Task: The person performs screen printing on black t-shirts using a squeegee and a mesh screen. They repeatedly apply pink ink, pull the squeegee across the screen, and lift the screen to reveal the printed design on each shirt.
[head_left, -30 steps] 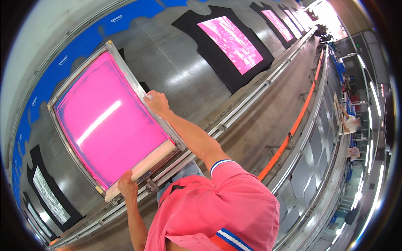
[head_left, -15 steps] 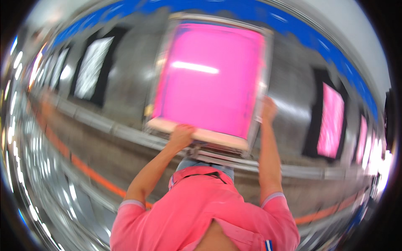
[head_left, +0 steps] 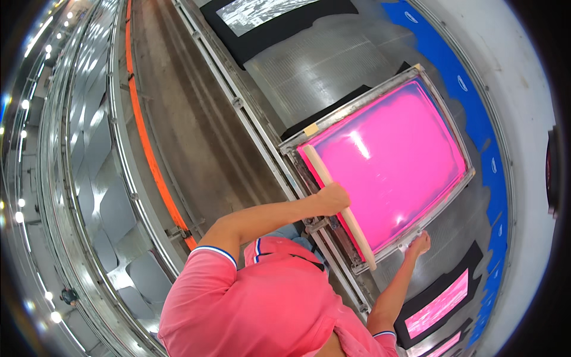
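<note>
A printing screen in a metal frame [head_left: 351,116] lies over the grey table, its mesh covered with glossy pink ink [head_left: 404,154]. Across the end nearest me rests a squeegee with a pale wooden bar [head_left: 360,243]. My left hand [head_left: 333,199] is closed around the middle of that bar. On the right side of the screen, my right hand [head_left: 420,243] has its fingers curled at the frame's edge, by a small fitting. The frame hides most of a black cloth piece [head_left: 333,108], whose edge shows at the left side.
A black cloth piece with a pink print [head_left: 437,303] lies right of the screen, and one with a grey-white print [head_left: 262,18] lies to the left. Blue covering [head_left: 461,83] runs along the far side. A metal rail [head_left: 238,102] and an orange strip [head_left: 146,143] run alongside.
My view has turned, so the screen appears tilted and farther right. The motion blur is gone. My left hand stays on the squeegee, and my right hand stays at the frame's right side.
</note>
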`<move>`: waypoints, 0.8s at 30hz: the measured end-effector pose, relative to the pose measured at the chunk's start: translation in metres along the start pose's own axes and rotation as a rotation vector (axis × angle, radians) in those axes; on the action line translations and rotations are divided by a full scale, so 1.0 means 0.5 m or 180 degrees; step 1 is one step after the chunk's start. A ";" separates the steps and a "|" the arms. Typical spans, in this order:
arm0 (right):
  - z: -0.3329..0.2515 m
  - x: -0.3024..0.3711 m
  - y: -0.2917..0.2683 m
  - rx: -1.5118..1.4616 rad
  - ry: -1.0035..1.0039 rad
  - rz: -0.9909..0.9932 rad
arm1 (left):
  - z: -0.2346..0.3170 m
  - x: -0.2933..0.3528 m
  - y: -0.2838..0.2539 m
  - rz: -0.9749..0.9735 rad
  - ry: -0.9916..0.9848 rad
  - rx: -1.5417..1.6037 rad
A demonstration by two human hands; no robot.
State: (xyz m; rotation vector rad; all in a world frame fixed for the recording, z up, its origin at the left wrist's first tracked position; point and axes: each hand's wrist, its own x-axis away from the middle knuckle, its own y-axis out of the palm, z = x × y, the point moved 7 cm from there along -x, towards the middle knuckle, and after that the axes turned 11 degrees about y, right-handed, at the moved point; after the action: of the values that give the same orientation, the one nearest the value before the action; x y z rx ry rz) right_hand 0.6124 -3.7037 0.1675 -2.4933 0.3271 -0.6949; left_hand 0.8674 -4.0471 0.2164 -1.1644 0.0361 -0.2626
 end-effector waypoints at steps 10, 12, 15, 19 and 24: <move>-0.008 -0.038 0.011 0.1443 0.0083 -0.0209 | 0.032 -0.026 -0.012 0.0319 -0.0076 0.0457; -0.007 -0.071 -0.020 0.2148 0.0079 0.0070 | 0.039 -0.027 -0.023 0.0282 0.0215 0.0673; -0.012 -0.107 -0.080 0.2344 0.0605 0.0530 | 0.030 -0.010 -0.043 -0.0582 0.1383 -0.0231; -0.048 -0.090 -0.078 0.2282 0.0848 0.0821 | 0.026 -0.043 -0.029 -0.0510 0.1047 -0.0248; -0.053 -0.007 -0.001 0.2349 0.1255 0.0766 | -0.011 -0.046 -0.040 -0.0859 0.1542 -0.0188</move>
State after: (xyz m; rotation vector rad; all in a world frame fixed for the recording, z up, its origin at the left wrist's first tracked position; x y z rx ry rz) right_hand 0.5953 -3.7131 0.1857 -1.5898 0.4111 -0.9876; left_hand 0.8406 -4.0544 0.2302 -1.1411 0.3150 -0.7835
